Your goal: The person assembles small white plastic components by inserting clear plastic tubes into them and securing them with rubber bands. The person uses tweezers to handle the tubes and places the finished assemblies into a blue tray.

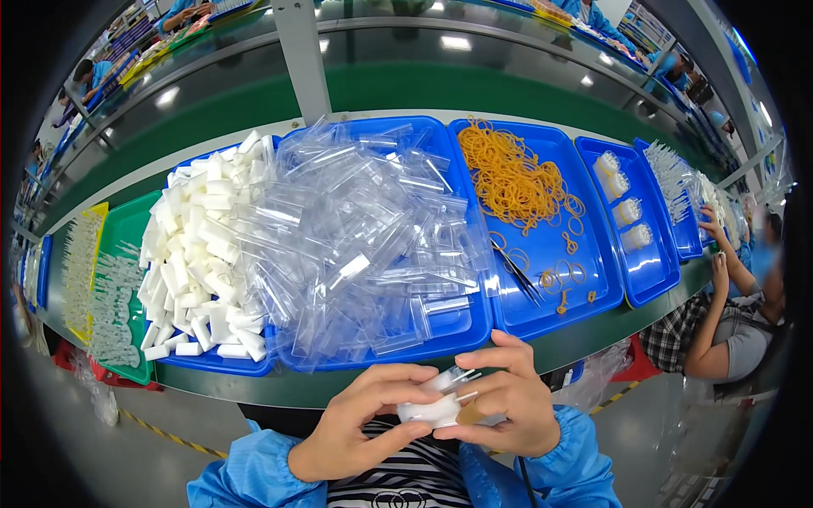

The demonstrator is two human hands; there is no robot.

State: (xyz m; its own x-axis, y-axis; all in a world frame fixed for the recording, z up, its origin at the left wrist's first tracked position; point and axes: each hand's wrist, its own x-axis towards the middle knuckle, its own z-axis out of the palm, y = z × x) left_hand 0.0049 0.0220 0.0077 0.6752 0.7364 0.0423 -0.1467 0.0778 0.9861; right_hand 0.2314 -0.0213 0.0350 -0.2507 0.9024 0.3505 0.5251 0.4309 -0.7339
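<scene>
Close to my body, both hands meet over a small bundle of white plastic pieces. My left hand pinches the white end between thumb and fingers. From the other side, my right hand grips the bundle, its index finger raised and bent over the top. A clear plastic piece and thin pale prongs stick out between the fingers. A tan, band-like patch shows by the right fingers; its exact kind is unclear. The fingers hide much of the bundle.
Beyond my hands, blue trays hold white plastic blocks, clear plastic sleeves, and orange rubber bands beside black tweezers. Bundled white parts lie further right. A green tray stands left; a co-worker's arm reaches in at right.
</scene>
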